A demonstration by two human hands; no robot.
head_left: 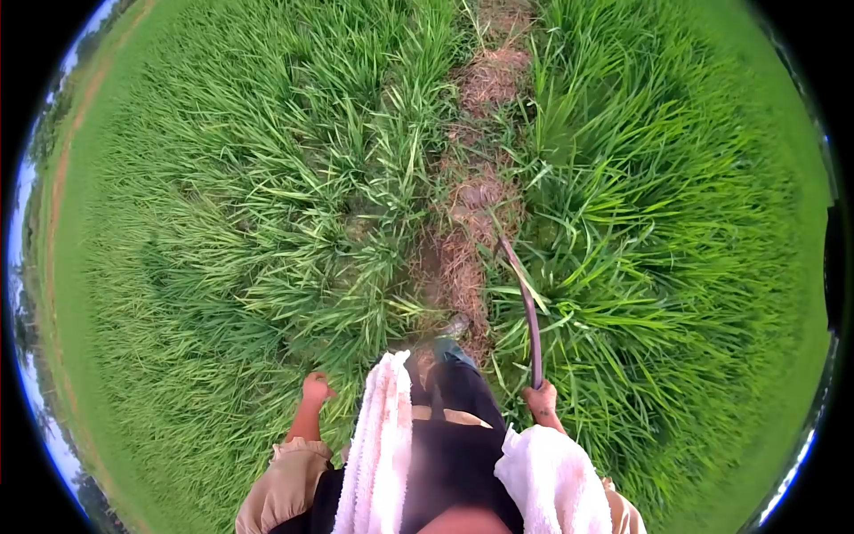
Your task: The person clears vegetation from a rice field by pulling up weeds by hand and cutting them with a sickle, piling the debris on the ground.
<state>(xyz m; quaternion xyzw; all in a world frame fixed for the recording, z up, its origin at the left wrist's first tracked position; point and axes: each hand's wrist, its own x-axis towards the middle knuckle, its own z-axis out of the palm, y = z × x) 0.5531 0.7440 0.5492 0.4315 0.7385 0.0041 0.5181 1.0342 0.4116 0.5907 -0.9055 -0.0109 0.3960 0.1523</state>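
stick (pixel 534 334), dark and slightly bent, runs from the right hand (pixel 543 398) up to the right edge of the path (pixel 494 80), its far end beside a muddy patch (pixel 480 198). whether a blade sits on that end i can't make out from here. the right fingers are wrapped around the near end. the left hand (pixel 317 389) hangs over the grass (pixel 240 178) on the other side, fingers curled with nothing visible in them; i can't tell if they're fully closed.

a foot (pixel 457 326) shows on the path, near its left edge. footing worries me most: the strip is narrow and looks wet, so a step off either edge could mean a slip. with only one hand on it, the stick might twist if its far end snagged in the leaves crowding the right edge. the white towel (pixel 378 445) hanging loose in front could swing into the way if the person bent low.
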